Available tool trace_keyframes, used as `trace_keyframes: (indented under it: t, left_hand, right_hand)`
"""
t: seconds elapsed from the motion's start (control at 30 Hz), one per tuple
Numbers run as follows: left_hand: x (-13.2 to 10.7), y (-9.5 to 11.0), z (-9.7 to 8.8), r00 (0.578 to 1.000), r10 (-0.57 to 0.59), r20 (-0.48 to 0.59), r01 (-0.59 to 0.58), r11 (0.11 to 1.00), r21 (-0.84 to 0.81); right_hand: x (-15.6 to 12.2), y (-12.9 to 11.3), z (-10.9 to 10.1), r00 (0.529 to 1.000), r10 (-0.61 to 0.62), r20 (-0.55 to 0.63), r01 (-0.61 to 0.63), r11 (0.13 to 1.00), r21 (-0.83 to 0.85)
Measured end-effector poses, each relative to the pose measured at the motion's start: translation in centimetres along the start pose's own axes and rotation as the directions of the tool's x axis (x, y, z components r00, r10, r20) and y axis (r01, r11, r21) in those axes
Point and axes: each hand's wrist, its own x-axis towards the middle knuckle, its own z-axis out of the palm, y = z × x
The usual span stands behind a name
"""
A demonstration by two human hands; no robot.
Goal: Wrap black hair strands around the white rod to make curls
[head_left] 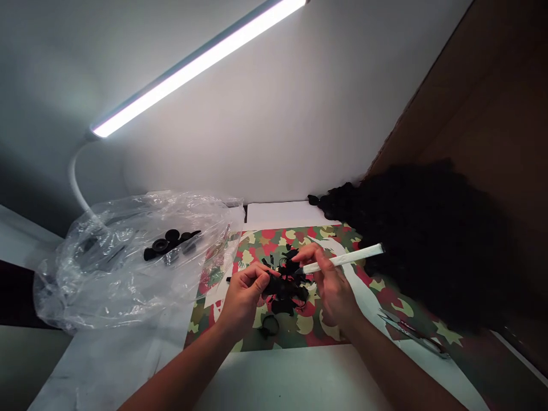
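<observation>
My left hand [246,291] is closed, thumb against fingers, on a small black part [270,283] that looks like moulded rubber. Most of that part is covered by the fingers or merges with dark scraps behind it. In my right hand [327,279] is a slim tool with a white handle [351,258], held like a pen and slanting up to the right. Its working tip points at the black part, too dark to make out. Below and around both hands lie black scraps [285,307], some thin and curled. A black ring-shaped scrap [269,325] lies nearer to me.
A patterned red and green sheet [299,341] covers the table's middle. To the left, a clear plastic bag [141,291] has several round black parts [160,246] on or in it. Scissors [415,334] lie at right, before a large black heap [428,240]. A lamp [201,68] hangs above.
</observation>
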Motion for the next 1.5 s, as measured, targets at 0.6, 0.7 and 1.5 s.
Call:
trace_keyframes:
  t: [0.6, 0.7, 1.5]
  left_hand:
    - [-0.2, 0.3, -0.3, 0.997, 0.056, 0.046, -0.062, 0.988, 0.140]
    - [-0.2, 0.4, -0.2, 0.996, 0.073, 0.048, -0.080, 0.983, 0.166]
    - [-0.4, 0.1, -0.6, 0.998, 0.039, 0.051, -0.047, 0.984, 0.169]
  right_hand:
    - [-0.9, -1.8, -0.1, 0.966, -0.005, 0.257, -0.002, 1.000, 0.027]
    - [-0.8, -2.0, -0.1, 0.967, -0.021, 0.256, 0.024, 1.000, -0.006]
    - [-1.3, 0.2, 1.7, 0.846, -0.498, 0.192, 0.533, 0.766, -0.361]
